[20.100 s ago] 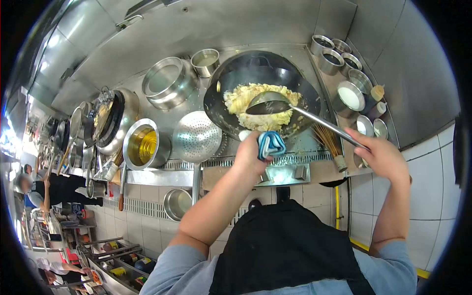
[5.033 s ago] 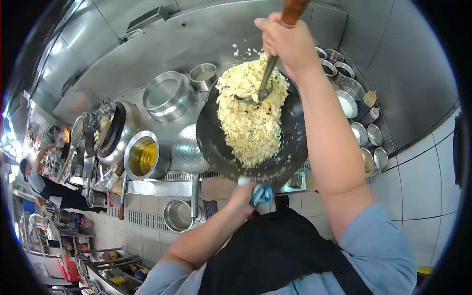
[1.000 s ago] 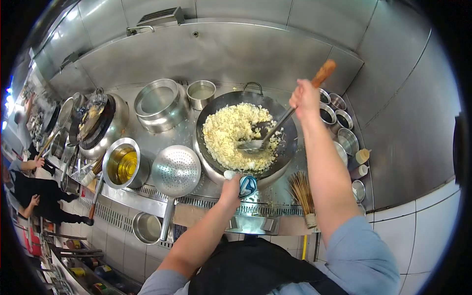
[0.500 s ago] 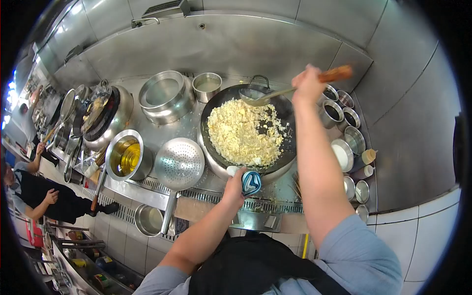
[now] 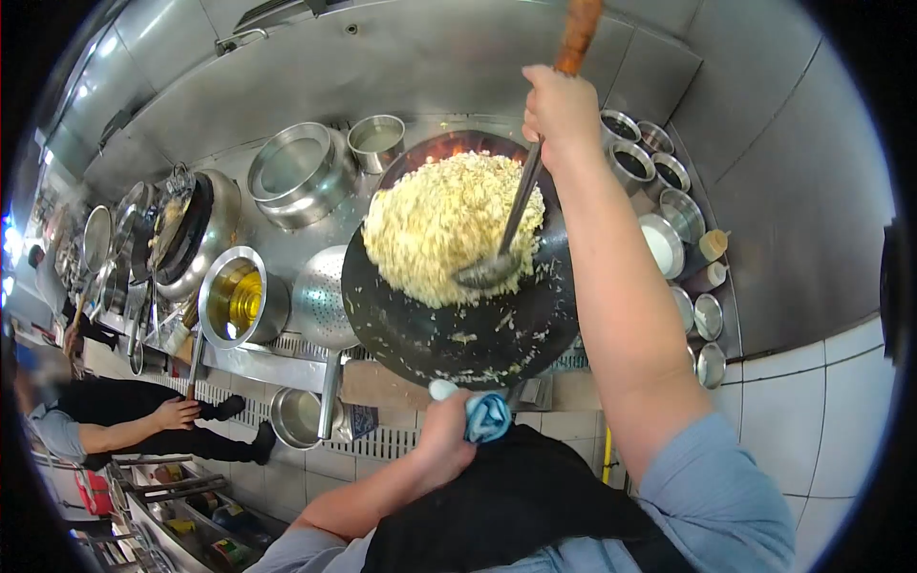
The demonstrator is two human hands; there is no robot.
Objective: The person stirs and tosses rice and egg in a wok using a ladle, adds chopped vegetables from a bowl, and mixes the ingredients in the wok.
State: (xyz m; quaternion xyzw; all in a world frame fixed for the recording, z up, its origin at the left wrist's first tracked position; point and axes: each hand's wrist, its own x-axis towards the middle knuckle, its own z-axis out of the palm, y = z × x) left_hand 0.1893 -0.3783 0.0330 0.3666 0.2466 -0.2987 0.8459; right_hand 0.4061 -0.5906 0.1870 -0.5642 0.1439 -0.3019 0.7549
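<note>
A large black wok (image 5: pixel 449 344) is tilted toward me, with yellow and white fried rice (image 5: pixel 449 229) heaped in its far part. Orange flame glows at the wok's far rim. My right hand (image 5: pixel 562 115) is closed round the metal shaft of a ladle (image 5: pixel 521 205), below its wooden handle; the ladle's bowl rests against the rice. At the wok's near edge, my left hand (image 5: pixel 447 435) is closed on a folded blue and white cloth (image 5: pixel 488 417). The cloth and hand hide the grip on the wok.
A perforated strainer (image 5: pixel 323 301), an oil pot (image 5: pixel 244 298) and steel pots (image 5: pixel 298 177) stand left of the wok. Seasoning containers (image 5: pixel 661 244) line the right side. At the far left a person (image 5: pixel 115 415) stands beside the counter.
The wok has tilted and come nearer me with my left hand. The ladle has swung from the far rim down into the rice, its handle now pointing up. The person at left has moved closer.
</note>
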